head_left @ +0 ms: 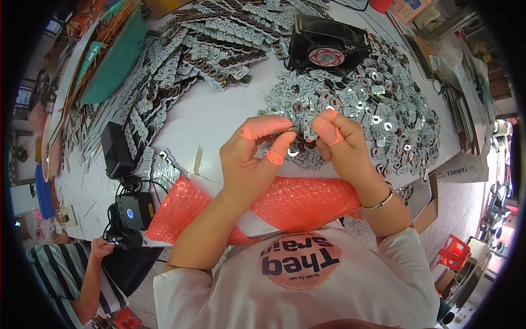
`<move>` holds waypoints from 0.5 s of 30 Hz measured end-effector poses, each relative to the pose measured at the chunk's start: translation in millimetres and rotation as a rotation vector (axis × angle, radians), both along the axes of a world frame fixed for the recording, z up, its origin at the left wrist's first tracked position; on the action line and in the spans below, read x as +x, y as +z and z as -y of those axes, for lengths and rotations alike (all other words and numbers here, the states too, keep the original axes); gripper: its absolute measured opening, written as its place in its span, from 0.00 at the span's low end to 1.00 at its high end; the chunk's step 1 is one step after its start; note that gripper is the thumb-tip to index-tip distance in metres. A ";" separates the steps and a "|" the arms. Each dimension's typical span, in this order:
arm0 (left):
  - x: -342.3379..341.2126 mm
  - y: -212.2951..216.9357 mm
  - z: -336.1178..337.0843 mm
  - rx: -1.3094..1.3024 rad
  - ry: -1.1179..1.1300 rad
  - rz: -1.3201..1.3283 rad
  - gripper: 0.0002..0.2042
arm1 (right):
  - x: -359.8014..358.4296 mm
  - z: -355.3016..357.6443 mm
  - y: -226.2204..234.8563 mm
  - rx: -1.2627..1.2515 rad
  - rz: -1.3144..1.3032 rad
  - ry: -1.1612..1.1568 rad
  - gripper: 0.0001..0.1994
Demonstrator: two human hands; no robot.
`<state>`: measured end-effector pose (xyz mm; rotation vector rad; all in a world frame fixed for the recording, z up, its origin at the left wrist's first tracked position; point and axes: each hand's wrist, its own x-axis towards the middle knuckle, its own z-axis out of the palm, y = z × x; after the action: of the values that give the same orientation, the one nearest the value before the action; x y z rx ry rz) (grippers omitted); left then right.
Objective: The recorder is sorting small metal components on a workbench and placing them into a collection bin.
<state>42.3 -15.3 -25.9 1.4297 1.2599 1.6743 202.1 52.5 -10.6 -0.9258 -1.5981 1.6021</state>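
Note:
My left hand (246, 151) is closed in a pinch, thumb and forefinger meeting at a small dark bit by the pile's near edge; I cannot make out what it is. Close beside it, my right hand (345, 143) has its thumb folded against curled fingers, over a small metal piece (310, 133) that it seems to grip. Orange bands wrap some of the fingers on both hands. Beyond them spreads a heap of small silvery metal parts (378, 112), some with dark round centres. Red bubble wrap (307, 203) lies along the table edge under my forearms.
A black fan (329, 46) stands at the heap's far side. Strips of joined metal parts (219, 38) are piled far left, near a green basin (118, 60). Black boxes with cables (134, 211) sit at left. Another person's hand (101, 248) rests by the table's lower-left corner.

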 end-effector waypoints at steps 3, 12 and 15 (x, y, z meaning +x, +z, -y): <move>0.8 0.5 -0.9 -0.024 0.004 0.078 0.11 | 0.0 1.1 -1.9 0.058 0.010 0.052 0.11; -0.5 1.4 -0.3 0.003 0.002 -0.132 0.10 | 4.6 -6.1 -7.2 0.235 0.147 -0.050 0.08; -3.0 -2.2 -4.6 0.038 0.015 -0.140 0.10 | 5.6 -9.7 -7.9 0.423 0.173 -0.047 0.07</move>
<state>39.2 -10.7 -28.1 1.5874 1.3228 1.6400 207.7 62.2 -18.5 -0.8784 -1.9204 1.1106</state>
